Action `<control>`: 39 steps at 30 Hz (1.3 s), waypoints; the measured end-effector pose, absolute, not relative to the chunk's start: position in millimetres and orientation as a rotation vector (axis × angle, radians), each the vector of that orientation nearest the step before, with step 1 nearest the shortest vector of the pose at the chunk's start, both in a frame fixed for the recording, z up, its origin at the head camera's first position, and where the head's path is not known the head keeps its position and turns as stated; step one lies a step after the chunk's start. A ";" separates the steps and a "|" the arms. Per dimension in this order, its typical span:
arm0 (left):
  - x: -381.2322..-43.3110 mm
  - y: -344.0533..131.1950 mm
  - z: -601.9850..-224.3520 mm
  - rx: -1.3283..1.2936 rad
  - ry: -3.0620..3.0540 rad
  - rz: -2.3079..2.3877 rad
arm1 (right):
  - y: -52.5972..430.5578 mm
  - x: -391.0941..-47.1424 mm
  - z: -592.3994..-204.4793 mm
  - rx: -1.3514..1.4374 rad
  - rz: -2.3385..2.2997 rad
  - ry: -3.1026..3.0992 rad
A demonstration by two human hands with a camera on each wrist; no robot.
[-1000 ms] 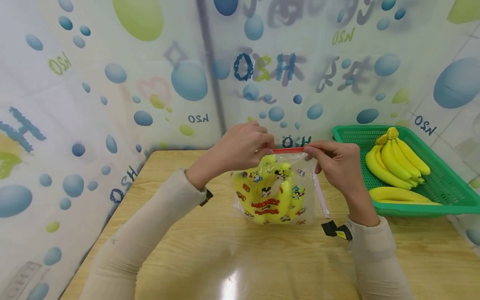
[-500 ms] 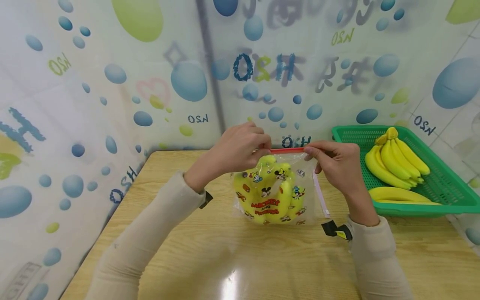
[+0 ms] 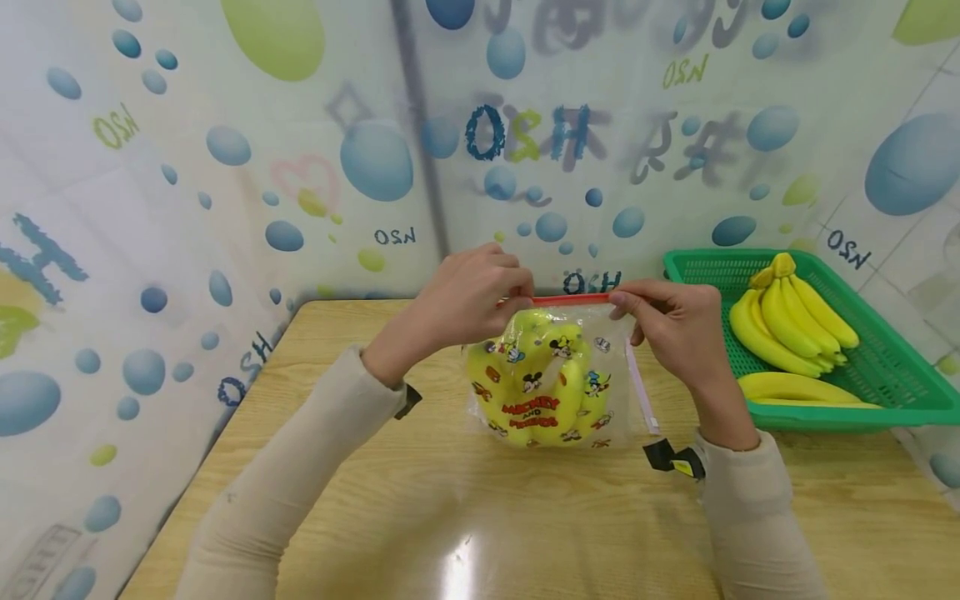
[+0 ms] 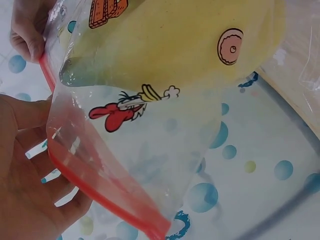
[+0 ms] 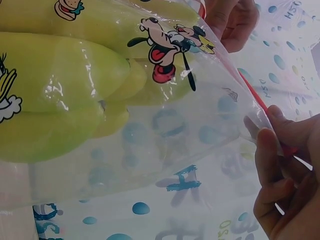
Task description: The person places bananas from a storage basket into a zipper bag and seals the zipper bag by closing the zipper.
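Observation:
A clear zip bag (image 3: 618, 417) with cartoon prints and a red seal strip (image 3: 573, 300) stands upright on the wooden table. Yellow bananas (image 5: 65, 70) show through its film. My left hand (image 3: 480, 292) pinches the red strip toward the bag's left side. At the top right corner, my right hand (image 3: 671, 325) pinches the strip's other end between thumb and index finger. Between the hands the strip runs nearly straight. In the left wrist view, the left fingers (image 4: 37, 165) lie behind the red edge, and the strip's left end extends past them.
To the right, a green plastic basket (image 3: 900, 350) holds a bunch of bananas (image 3: 795, 321) and more bananas (image 3: 806, 390) near its front rim. A pale lilac strip (image 3: 641, 392) shows beside the bag. A bubble-printed curtain (image 3: 300, 150) hangs behind the table (image 3: 375, 508).
My left hand has slid a little to the left along the red strip, so more of it shows between the hands. The right hand and the bag have barely moved.

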State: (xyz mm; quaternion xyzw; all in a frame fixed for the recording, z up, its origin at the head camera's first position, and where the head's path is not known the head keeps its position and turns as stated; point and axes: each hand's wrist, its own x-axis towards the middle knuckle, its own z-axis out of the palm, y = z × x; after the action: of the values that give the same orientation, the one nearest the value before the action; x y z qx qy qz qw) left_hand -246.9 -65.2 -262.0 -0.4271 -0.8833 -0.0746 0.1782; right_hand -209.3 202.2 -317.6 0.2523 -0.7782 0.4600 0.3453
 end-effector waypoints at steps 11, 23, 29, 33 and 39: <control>-245.9 -70.4 -264.2 -1.175 -2.506 -0.202 | 202.7 -209.9 -318.4 0.653 1.196 -2.027; -248.0 -74.3 -267.8 -1.159 -2.500 -0.205 | 204.0 -210.8 -318.8 0.650 1.197 -2.016; -248.0 -76.4 -268.6 -1.146 -2.509 -0.217 | 204.1 -211.5 -318.7 0.653 1.197 -2.014; -248.4 -77.4 -269.1 -1.147 -2.497 -0.217 | 204.8 -211.3 -318.6 0.646 1.188 -2.019; -248.2 -79.2 -271.4 -1.163 -2.443 -0.204 | 204.9 -210.8 -318.3 0.641 1.182 -2.024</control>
State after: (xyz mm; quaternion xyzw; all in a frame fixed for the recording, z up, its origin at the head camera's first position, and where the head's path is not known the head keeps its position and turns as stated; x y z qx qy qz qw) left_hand -248.2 -79.2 -271.4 -0.4187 -0.8799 -0.0733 0.2124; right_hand -210.8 204.9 -318.3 0.2472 -0.7809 0.4558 0.3485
